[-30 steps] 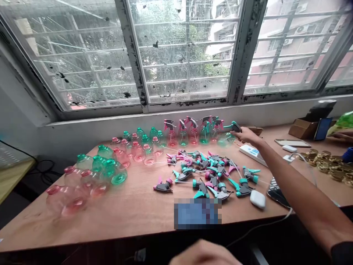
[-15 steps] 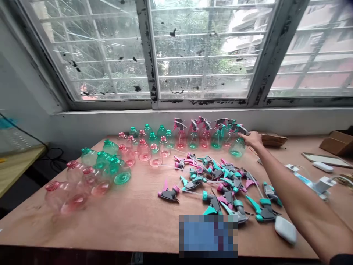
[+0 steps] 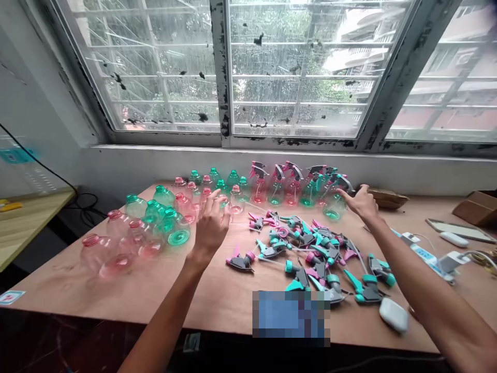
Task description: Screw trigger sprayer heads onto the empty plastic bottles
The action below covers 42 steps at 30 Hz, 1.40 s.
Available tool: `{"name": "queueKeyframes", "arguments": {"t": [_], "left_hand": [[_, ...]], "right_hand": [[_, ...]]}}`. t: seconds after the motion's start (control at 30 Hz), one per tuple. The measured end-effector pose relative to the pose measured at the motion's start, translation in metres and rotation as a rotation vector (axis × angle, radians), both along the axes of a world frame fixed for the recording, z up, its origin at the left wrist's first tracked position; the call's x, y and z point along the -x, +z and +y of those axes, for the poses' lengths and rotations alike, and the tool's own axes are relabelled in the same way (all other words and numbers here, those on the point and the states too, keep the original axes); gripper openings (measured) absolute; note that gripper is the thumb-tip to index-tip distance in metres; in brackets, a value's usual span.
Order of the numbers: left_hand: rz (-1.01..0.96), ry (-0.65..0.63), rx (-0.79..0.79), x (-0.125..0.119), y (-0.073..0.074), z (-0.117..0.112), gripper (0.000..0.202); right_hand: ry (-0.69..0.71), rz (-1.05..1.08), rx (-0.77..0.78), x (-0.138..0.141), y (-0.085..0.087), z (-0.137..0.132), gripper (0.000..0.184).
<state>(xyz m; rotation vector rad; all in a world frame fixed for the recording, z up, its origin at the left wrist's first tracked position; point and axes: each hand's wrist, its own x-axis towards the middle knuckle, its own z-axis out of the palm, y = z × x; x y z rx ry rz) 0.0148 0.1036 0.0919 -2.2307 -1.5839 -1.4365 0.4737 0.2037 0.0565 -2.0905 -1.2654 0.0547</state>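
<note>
My left hand (image 3: 212, 224) is held over the front of the loose bottles, fingers stretched and apart. It partly hides a bottle with a greenish neck; contact cannot be made out. My right hand (image 3: 363, 202) is at the right end of the row of fitted spray bottles. Its thumb points toward a green spray bottle (image 3: 333, 206) with a grey trigger head, and the fingers are spread. Headless pink bottles (image 3: 184, 208) and green bottles (image 3: 179, 228) stand on the left. Between my arms lies a heap of loose trigger spray heads (image 3: 310, 241) in pink, teal and grey.
The wooden table (image 3: 163, 290) runs up to the window wall. On the right are a white case (image 3: 393, 314), a power strip (image 3: 430, 261) with cables, and a cardboard box (image 3: 477, 207). A pixelated patch covers something at the front edge.
My left hand has come into view and reached up to the loose bottles. My right hand has loosened from the green spray bottle's head and shifted slightly right. The view has moved a little.
</note>
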Motion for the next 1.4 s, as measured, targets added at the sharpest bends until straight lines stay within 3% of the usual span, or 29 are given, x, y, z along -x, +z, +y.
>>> {"name": "queueKeyframes", "arguments": {"t": [0.03, 0.1, 0.2, 0.23, 0.3, 0.33, 0.4, 0.53, 0.63, 0.7, 0.83, 0.93, 1.03, 1.17, 1.3, 1.33, 1.4], "left_hand": [[0.011, 0.029, 0.038, 0.002, -0.01, 0.016, 0.03], [0.02, 0.094, 0.12, 0.005, -0.032, 0.044, 0.064], [0.027, 0.158, 0.255, 0.006, -0.062, 0.071, 0.096], [0.028, 0.175, 0.282, 0.006, -0.069, 0.077, 0.097], [0.026, 0.209, 0.302, 0.006, -0.078, 0.083, 0.078], [0.025, 0.22, 0.299, 0.007, -0.079, 0.083, 0.067], [0.026, 0.226, 0.266, 0.009, -0.076, 0.081, 0.062], [0.03, 0.211, 0.111, 0.015, -0.051, 0.06, 0.077], [0.036, 0.178, 0.007, 0.015, -0.036, 0.029, 0.076], [0.049, 0.137, -0.032, 0.012, -0.036, 0.002, 0.076], [0.085, 0.062, -0.038, 0.0, -0.063, -0.051, 0.078], [0.074, -0.045, 0.027, -0.008, -0.091, -0.075, 0.078], [-0.075, -0.085, 0.05, -0.013, -0.109, -0.085, 0.078], [-0.15, -0.161, 0.059, -0.013, -0.113, -0.089, 0.069], [-0.245, -0.293, 0.099, -0.011, -0.108, -0.09, 0.066], [-0.264, -0.304, 0.119, -0.012, -0.108, -0.09, 0.063], [-0.305, -0.306, 0.142, -0.013, -0.109, -0.089, 0.062]], "right_hand": [[-0.023, 0.012, -0.012, 0.003, 0.003, -0.008, 0.092], [-0.024, 0.081, -0.011, 0.008, 0.01, -0.028, 0.074], [0.169, 0.232, -0.008, 0.011, 0.024, -0.07, 0.042], [0.243, 0.281, -0.024, 0.013, 0.029, -0.085, 0.042], [0.35, 0.352, -0.078, 0.018, 0.039, -0.116, 0.047], [0.385, 0.376, -0.105, 0.022, 0.043, -0.13, 0.051], [0.454, 0.389, -0.141, 0.032, 0.046, -0.151, 0.057], [0.643, 0.286, -0.135, 0.06, 0.033, -0.161, 0.05], [0.718, 0.183, -0.071, 0.087, 0.013, -0.142, 0.025], [0.785, 0.097, -0.031, 0.109, 0.0, -0.123, 0.023], [0.939, -0.083, 0.045, 0.153, -0.023, -0.087, 0.049], [0.987, -0.185, 0.082, 0.173, -0.035, -0.068, 0.032], [0.959, -0.229, 0.055, 0.178, -0.04, -0.063, 0.017], [0.883, -0.198, -0.051, 0.17, -0.034, -0.083, 0.025], [0.8, -0.074, -0.17, 0.158, -0.029, -0.137, 0.03], [0.772, -0.007, -0.196, 0.155, -0.031, -0.154, 0.031], [0.737, 0.41, -0.271, 0.149, -0.039, -0.187, 0.029]]}}
